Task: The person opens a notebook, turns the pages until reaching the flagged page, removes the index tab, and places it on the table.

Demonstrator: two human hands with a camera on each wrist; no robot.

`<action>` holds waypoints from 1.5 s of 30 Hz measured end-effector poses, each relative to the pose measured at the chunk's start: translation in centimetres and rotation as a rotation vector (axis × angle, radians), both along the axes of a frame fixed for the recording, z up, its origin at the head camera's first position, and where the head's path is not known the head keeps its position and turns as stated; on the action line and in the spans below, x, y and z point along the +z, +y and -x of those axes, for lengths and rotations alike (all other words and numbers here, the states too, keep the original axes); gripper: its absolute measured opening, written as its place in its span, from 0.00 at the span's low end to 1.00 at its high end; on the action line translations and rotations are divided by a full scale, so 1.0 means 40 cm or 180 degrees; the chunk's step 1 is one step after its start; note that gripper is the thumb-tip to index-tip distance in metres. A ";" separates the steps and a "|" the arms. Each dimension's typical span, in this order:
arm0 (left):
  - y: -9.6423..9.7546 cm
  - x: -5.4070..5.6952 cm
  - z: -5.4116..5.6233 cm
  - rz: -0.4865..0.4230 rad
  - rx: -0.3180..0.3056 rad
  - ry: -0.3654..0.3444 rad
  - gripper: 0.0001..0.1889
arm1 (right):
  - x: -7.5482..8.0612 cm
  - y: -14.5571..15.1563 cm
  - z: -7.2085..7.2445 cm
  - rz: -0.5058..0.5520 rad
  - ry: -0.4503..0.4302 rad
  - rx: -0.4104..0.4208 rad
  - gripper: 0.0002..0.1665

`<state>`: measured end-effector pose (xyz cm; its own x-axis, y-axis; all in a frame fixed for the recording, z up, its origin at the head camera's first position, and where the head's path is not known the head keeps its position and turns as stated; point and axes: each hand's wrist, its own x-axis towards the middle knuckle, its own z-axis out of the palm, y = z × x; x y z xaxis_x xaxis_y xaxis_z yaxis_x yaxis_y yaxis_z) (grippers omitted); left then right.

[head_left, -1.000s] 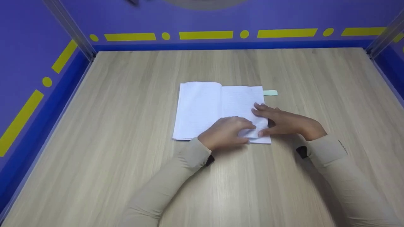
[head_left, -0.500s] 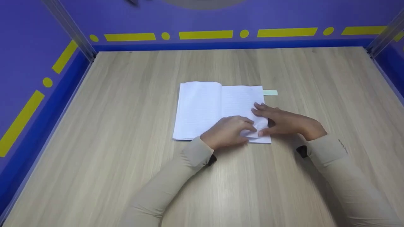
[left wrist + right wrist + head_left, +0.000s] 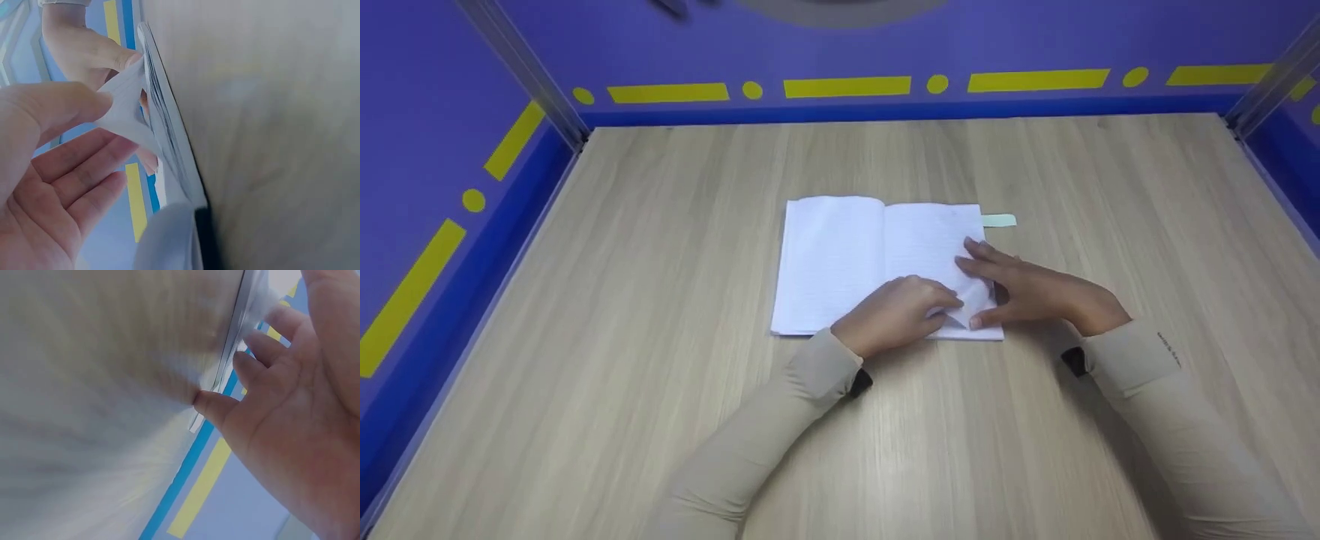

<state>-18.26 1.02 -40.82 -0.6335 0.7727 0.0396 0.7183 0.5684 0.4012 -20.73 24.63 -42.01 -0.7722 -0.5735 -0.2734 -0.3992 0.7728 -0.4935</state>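
Observation:
An open notebook point(image 3: 832, 262) with ruled white pages lies on the table. My left hand point(image 3: 892, 315) crosses its lower edge. In the left wrist view, the thumb and fingers of that hand pinch a curled-up page corner point(image 3: 126, 107), raised off the pages beneath. My right hand point(image 3: 1035, 292) rests at the right page's outer edge, fingers spread and extended over the paper, thumb near the lifted corner. The right wrist view shows its palm point(image 3: 292, 416) and loosely extended fingers beside the notebook's edge.
A pale green tab point(image 3: 999, 220) sticks out from the notebook's upper right side. The wood-grain table point(image 3: 660, 225) extends around the notebook. Blue-purple panels point(image 3: 840, 52) with yellow marks stand along the back and sides.
My left thumb and fingers, apart earlier, have come together on the page corner and lifted it a little. The right hand stays nearly in place.

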 end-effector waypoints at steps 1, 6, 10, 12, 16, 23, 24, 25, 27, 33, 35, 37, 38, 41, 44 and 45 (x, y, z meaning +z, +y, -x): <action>-0.001 -0.001 0.000 -0.0038 0.0018 -0.0005 0.15 | -0.001 0.000 0.000 0.0005 0.0008 -0.0011 0.58; -0.008 -0.001 0.001 -0.0233 0.0076 -0.0073 0.15 | -0.003 0.002 0.000 0.0081 -0.0014 -0.0102 0.66; -0.016 -0.001 0.004 -0.0440 0.0128 -0.0058 0.16 | 0.000 0.002 -0.002 0.0190 -0.0080 -0.0185 0.73; -0.022 -0.001 0.006 -0.0557 0.0161 -0.0031 0.17 | 0.000 0.002 -0.001 0.0260 -0.0114 -0.0235 0.76; -0.033 0.001 0.010 -0.0841 0.0242 -0.0072 0.19 | 0.000 0.001 0.003 0.0347 -0.0149 -0.0343 0.80; -0.051 0.009 0.014 -0.1379 0.0586 -0.0312 0.23 | -0.002 -0.004 0.012 0.0561 -0.0131 -0.0606 0.84; -0.053 0.010 0.016 -0.1485 0.0642 -0.0362 0.23 | -0.002 -0.004 0.012 0.0572 -0.0144 -0.0611 0.84; -0.055 0.011 0.018 -0.1597 0.0693 -0.0409 0.23 | -0.001 -0.003 0.012 0.0571 -0.0153 -0.0607 0.84; -0.060 0.013 0.021 -0.1806 0.0803 -0.0501 0.23 | -0.001 -0.002 0.012 0.0540 -0.0166 -0.0591 0.84; -0.081 0.024 0.030 -0.2286 0.1119 -0.0632 0.23 | 0.001 -0.004 0.008 0.0412 -0.0114 -0.0495 0.83; -0.088 0.027 0.034 -0.2371 0.1192 -0.0630 0.23 | 0.001 -0.005 0.008 0.0366 -0.0105 -0.0447 0.83; -0.096 0.031 0.037 -0.2418 0.1252 -0.0647 0.24 | 0.001 -0.005 0.007 0.0337 -0.0086 -0.0397 0.81; -0.100 0.032 0.039 -0.2447 0.1279 -0.0661 0.24 | 0.001 -0.005 0.007 0.0325 -0.0088 -0.0366 0.81; -0.114 0.036 0.041 -0.2563 0.1338 -0.0761 0.23 | 0.001 -0.004 0.005 0.0321 -0.0086 -0.0294 0.79; -0.128 0.039 0.043 -0.2681 0.1376 -0.0787 0.23 | 0.001 -0.004 0.004 0.0301 -0.0097 -0.0242 0.77; -0.133 0.040 0.044 -0.2707 0.1391 -0.0779 0.23 | 0.001 -0.004 0.002 0.0287 -0.0096 -0.0231 0.77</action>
